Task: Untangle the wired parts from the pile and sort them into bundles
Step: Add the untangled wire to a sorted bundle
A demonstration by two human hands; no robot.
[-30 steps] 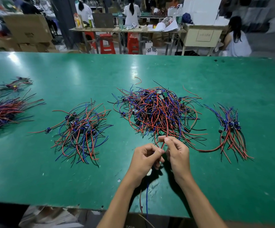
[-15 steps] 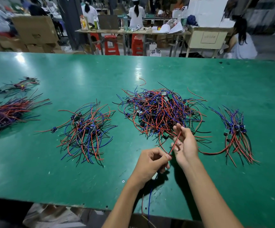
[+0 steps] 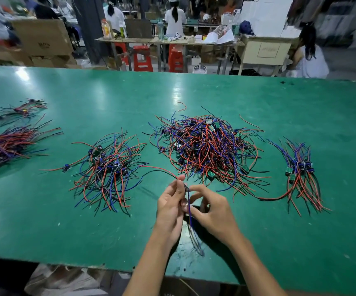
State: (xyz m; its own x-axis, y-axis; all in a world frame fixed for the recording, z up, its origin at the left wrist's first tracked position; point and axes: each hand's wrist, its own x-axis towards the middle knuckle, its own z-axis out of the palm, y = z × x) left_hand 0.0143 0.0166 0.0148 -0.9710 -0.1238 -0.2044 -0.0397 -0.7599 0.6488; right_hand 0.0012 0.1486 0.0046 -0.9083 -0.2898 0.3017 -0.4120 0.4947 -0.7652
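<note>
Holding one wired part (image 3: 188, 201) at 6 o'clock of the pile (image 3: 210, 149), both hands meet just above the near table (image 3: 45, 221) edge. Left hand (image 3: 170, 207) pinches the part's upper end btwn thumb and fingertips; red and black leads arc from that pinch toward 9 o'clock, reaching the left bundle (image 3: 108, 169). Right hand (image 3: 212, 212) has fingers curled, thumb and forefinger closing on the blue lead, which hangs down btwn the two hands toward 6 o'clock; lower end is blurred.

Pile sits mid-table: red, blue, black wires w/ small green boards tangled in. Left bundle lies at 9 o'clock of the pile, loose, w/ one stray part at its own 9 o'clock. Right bundle (image 3: 300, 174) lies at 3 o'clock of the pile, boards near its top, wires fanning toward 6; one red wire runs from it back to the pile. Two more bundles at the far left edge: a thick one (image 3: 8, 146) and a thin one (image 3: 21, 110) at its 12 o'clock.

Beyond the table at 12 o'clock: red stools (image 3: 143, 58), cardboard boxes (image 3: 42, 37), seated people, backs turned.
</note>
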